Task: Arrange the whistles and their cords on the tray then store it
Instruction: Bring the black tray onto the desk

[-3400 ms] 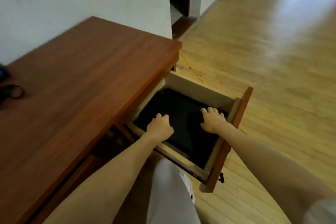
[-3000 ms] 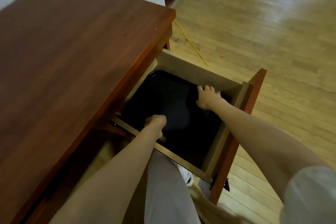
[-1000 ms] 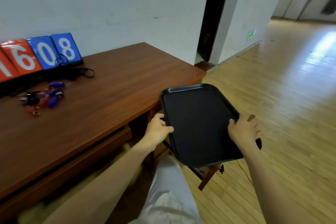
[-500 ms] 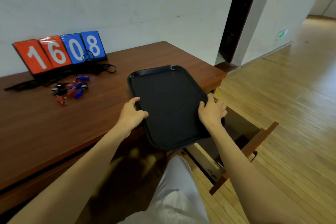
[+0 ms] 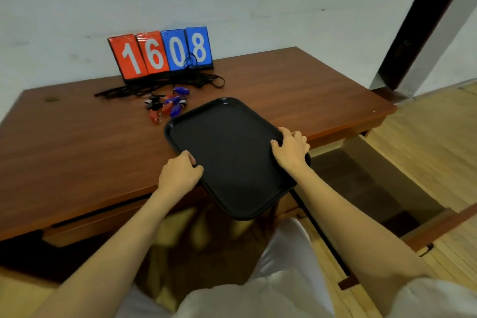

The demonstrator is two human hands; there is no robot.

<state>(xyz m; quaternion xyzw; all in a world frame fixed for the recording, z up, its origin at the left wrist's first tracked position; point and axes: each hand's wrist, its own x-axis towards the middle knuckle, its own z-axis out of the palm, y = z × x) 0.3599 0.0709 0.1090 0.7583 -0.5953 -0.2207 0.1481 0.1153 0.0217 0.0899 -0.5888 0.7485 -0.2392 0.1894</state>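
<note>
2 sets of fingers point(image 5: 287, 134) grip the tray point(image 5: 227, 157): left hand point(image 5: 179, 175) on its left rim, right hand point(image 5: 290, 148) opposite.

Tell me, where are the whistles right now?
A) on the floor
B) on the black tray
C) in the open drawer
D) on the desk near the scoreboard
D: the whistles lie clustered on the desk, between the scoreboard and the bare tray.

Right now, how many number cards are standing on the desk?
4, in a row at the back of the desk: red 1, red 6, blue 0, blue 8. None looks hidden.
</note>
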